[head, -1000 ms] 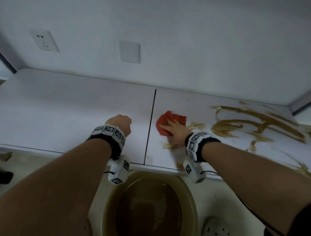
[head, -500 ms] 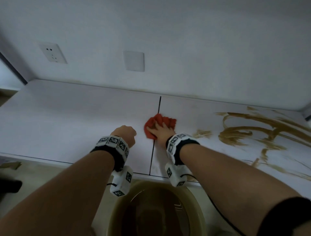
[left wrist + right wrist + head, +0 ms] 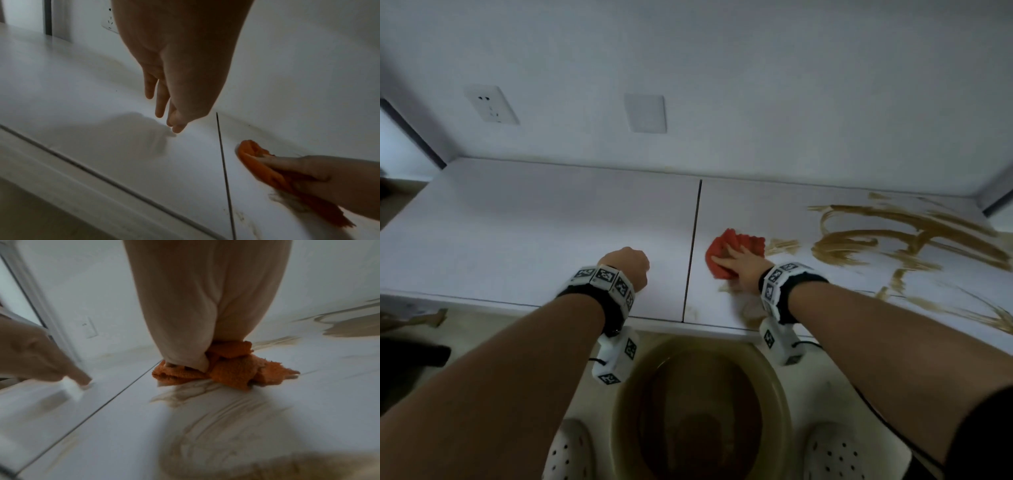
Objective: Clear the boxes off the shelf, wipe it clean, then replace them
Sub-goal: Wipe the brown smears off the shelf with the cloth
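Note:
The white shelf [image 3: 517, 240] has no boxes on it. My right hand [image 3: 739, 263] presses its spread fingers flat on a crumpled orange-red cloth [image 3: 729, 240], just right of the dark seam [image 3: 691, 246] between the two shelf boards. The right wrist view shows the cloth [image 3: 232, 369] bunched under that hand, with faint wet streaks in front of it. Brown smeared stains [image 3: 859, 240] cover the right board beyond the cloth. My left hand [image 3: 630, 265] rests on the left board, holding nothing. Seen from the left wrist, its fingertips [image 3: 174, 125] point down and touch the surface.
A basin [image 3: 774, 377] of brown water stands on the floor below the shelf's front edge, between my two white perforated shoes [image 3: 568, 452]. A wall socket [image 3: 491, 104] and a blank cover plate [image 3: 645, 113] sit on the back wall.
My right hand swept the cloth left onto the seam, then back to the right of it. The left hand has stayed in place on the left board.

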Available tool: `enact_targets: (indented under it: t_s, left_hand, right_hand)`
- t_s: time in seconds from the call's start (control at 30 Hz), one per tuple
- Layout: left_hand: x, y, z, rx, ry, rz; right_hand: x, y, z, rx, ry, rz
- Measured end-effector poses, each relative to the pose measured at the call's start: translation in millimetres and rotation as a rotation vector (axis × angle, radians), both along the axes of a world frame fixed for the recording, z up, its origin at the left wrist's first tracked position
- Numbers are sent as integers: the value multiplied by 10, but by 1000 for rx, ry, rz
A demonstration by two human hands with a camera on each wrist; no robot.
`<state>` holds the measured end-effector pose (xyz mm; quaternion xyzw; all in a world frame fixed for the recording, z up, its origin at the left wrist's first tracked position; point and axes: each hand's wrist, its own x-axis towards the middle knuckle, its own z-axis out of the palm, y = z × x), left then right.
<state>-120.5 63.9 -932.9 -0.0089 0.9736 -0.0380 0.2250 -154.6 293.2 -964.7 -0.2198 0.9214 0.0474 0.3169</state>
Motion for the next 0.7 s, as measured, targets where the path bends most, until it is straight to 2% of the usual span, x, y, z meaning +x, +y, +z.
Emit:
enact_targets:
  t_s: [0.1,0.2,0.27,0.33,0.43,0.5,0.7]
  left_hand:
    - [17,-71,-139,41,-25,8]
    - [3,-118,-244,65,-29,5]
    - [18,-120,-289,67,-31,-1]
    - [39,-106,-314,61,-29,-15]
    - [62,-81,-301,53,-18,-13]
    - [74,-67,-280,35,-29,-18]
    - [229,92,-216,-36,-50,-20]
  right_hand:
    - [-92,-26,-15,-3,26,-71]
    - [-130,-146,-27,-96,76,-201]
    - [-116,-273,-27,-130,78,-212]
    - [-44,-420,-9,-131,70,-140]
    - [176,-582,28,-67,60,58]
    - [339,-629,20,-59,37,109]
    - [726,-341,82,-58,-27,296]
